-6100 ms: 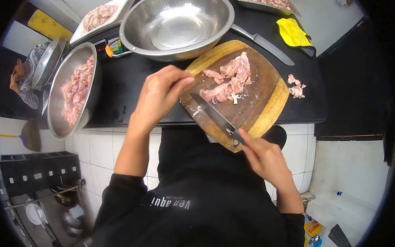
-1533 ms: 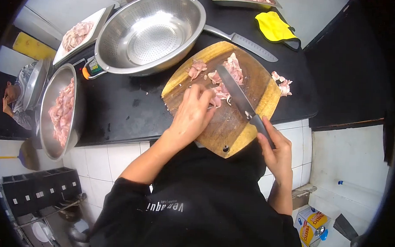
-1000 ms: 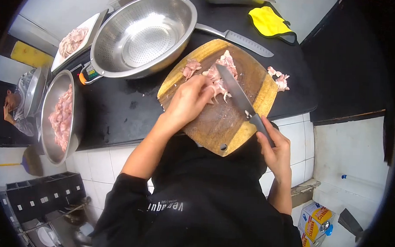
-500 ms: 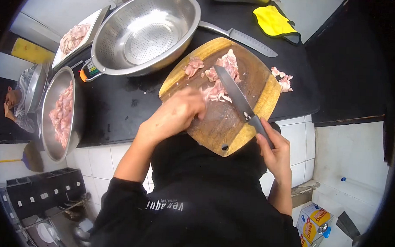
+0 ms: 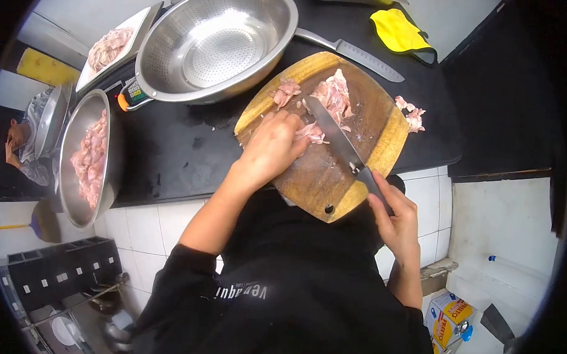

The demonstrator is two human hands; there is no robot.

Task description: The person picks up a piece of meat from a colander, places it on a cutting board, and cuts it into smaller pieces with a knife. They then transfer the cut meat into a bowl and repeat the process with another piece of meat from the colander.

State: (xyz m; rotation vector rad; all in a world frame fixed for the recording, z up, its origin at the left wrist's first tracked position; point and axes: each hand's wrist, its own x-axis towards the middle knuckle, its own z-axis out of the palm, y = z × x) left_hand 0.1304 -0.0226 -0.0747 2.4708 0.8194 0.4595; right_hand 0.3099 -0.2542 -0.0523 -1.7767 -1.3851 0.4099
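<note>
A wooden cutting board (image 5: 296,183) lies at the counter's front edge with raw meat on it. My right hand (image 5: 395,219) is wrapped round the dark handle of a kitchen knife (image 5: 338,140), whose blade slants up and left over the board. My left hand (image 5: 273,145) has its fingers curled on a pale pink piece of raw meat (image 5: 312,133), just left of the blade; the fingertips are partly hidden. Beyond the blade sits a larger heap of meat (image 5: 334,94), and a small cut pile (image 5: 286,93) lies at the board's upper left.
A steel colander (image 5: 153,60) stands behind the board, near a second knife (image 5: 369,60) and a yellow cloth (image 5: 398,31). Meat scraps (image 5: 412,115) lie right of the board. At left are a steel bowl (image 5: 112,152) of meat and a scale tray (image 5: 134,31). Another person (image 5: 26,134) is far left.
My left hand has moved up and slightly forward, from the board's near left side onto the meat beside the blade. The knife stays in my right hand, almost in the same place.
</note>
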